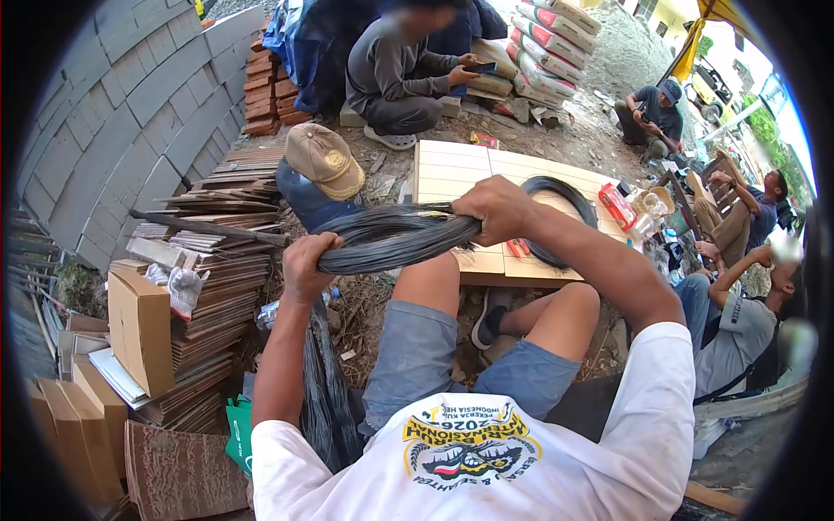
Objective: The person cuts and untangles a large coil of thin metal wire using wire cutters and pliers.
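A thick coil of dark binding wire (pixel 395 239) is stretched between my hands, above my lap. My left hand (pixel 310 263) is closed around its left end. The right end is gripped by my right hand (pixel 497 211), fingers wrapped round the strands. Behind my right forearm, a second coil of dark wire (pixel 556 184) lies on the low tiled-top table (pixel 452 174), partly hidden by the arm. Red handles (pixel 519 247), likely of a hand tool, show on the table below my right hand. A long bundle of dark wire strands (pixel 323 391) hangs down beside my left thigh.
At left stand stacked thin boards (pixel 217 334), cardboard boxes (pixel 139 330) and a grey block wall (pixel 130 113). A cap (pixel 326 161) lies ahead. A person (pixel 400 78) crouches beyond the table holding a phone; several others sit at right. Cement bags (pixel 552 43) are piled behind.
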Demonstrator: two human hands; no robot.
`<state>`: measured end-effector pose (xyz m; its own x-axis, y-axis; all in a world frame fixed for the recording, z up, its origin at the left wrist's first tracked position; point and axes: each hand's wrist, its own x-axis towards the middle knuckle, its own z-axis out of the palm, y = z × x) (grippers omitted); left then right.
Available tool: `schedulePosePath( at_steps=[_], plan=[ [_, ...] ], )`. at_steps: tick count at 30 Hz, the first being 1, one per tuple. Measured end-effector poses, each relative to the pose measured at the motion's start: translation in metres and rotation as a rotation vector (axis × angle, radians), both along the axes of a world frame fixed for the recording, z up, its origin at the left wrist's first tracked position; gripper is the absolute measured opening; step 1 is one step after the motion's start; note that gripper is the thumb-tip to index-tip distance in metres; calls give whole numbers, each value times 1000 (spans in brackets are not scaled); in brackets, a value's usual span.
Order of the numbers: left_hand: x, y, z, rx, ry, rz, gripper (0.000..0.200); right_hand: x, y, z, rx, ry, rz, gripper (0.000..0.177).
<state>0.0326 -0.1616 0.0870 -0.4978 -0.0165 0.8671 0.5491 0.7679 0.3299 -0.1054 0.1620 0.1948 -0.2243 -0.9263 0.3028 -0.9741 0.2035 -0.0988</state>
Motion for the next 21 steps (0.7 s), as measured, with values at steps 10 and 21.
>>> schedulePosePath(
  at_steps=[10,21],
  plan=[
    [103,55,-53,-199,-303,42,30,-10,4,-81,278,-135,288,25],
    [122,95,-24,-281,-811,-153,41,3,53,-64,387,-37,346,12]
  ],
)
